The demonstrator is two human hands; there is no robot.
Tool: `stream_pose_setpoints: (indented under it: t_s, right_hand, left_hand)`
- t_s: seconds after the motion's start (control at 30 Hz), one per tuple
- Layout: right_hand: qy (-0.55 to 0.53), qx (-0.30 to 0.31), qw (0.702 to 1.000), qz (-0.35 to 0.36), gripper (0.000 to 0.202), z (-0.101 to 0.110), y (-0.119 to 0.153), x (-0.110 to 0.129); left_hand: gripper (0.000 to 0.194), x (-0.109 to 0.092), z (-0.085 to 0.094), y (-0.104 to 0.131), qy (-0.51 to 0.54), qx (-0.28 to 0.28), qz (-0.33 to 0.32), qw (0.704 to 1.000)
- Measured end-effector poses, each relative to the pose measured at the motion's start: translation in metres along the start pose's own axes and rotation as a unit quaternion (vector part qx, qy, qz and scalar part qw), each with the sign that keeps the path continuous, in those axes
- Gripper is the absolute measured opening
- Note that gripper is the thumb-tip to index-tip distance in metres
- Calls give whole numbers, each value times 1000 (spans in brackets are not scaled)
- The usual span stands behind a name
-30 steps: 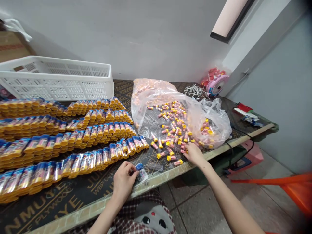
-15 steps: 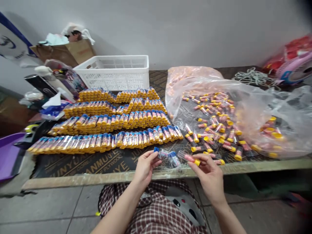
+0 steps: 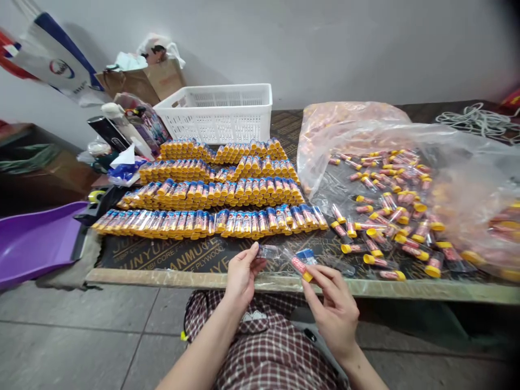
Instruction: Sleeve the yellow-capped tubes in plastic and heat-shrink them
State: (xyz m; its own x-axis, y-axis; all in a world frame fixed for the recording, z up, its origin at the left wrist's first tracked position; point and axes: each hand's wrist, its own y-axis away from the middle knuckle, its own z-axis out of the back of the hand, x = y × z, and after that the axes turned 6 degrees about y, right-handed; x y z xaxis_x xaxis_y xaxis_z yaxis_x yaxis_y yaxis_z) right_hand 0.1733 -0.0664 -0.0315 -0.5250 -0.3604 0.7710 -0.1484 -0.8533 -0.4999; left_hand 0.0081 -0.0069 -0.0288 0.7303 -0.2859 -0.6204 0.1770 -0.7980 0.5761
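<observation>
Holds in the right grip [image 3: 333,300], closed to a pinch of thumb and fingers, a clear tube [image 3: 298,265] with pink contents and a yellow cap, tilted near the front edge of the worktop [image 3: 166,250]. Pinches in the left grip [image 3: 242,273], also nearly closed, a clear wrapper [image 3: 270,252], just beside the tube's uncapped end. Shows behind, to the left, four rows of stacked tubes [image 3: 252,222] before a white basket [image 3: 217,123]; to the right, loose yellow-capped tubes [image 3: 389,201] scattered by a plastic bag [image 3: 353,120].
</observation>
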Motion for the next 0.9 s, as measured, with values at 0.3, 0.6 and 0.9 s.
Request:
stream_pose_setpoints:
  t_s: [0.3, 0.6, 0.9]
  right_hand:
    - [-36, 155, 987, 12, 36, -6, -4, -1]
    - [-38, 223, 969, 103, 82, -9, -25, -8]
    - [-137, 292, 943, 82, 91, -15, -24, -10]
  left_hand:
    - [34, 0, 1, 9, -49, 94, -33, 994]
    - [32, -9, 1, 25, -177, 206, 88, 958]
    - [30, -7, 1, 28, -202, 227, 102, 947]
